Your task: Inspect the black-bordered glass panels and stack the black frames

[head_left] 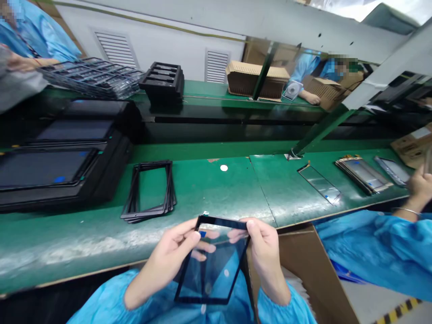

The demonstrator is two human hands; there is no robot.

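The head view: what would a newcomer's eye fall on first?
Probably the clear, black-bordered panel, held by the left hand and right hand at the lower middle. Next may come the stacked black frames on the green bench, left of centre, and the dark panels at far left.

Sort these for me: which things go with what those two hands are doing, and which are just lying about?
Job, it seems:
black-bordered clear screen panel, held by left hand and right hand
stacked black frames, probably

Just about, seemingly:
round white spot
cardboard box, far right
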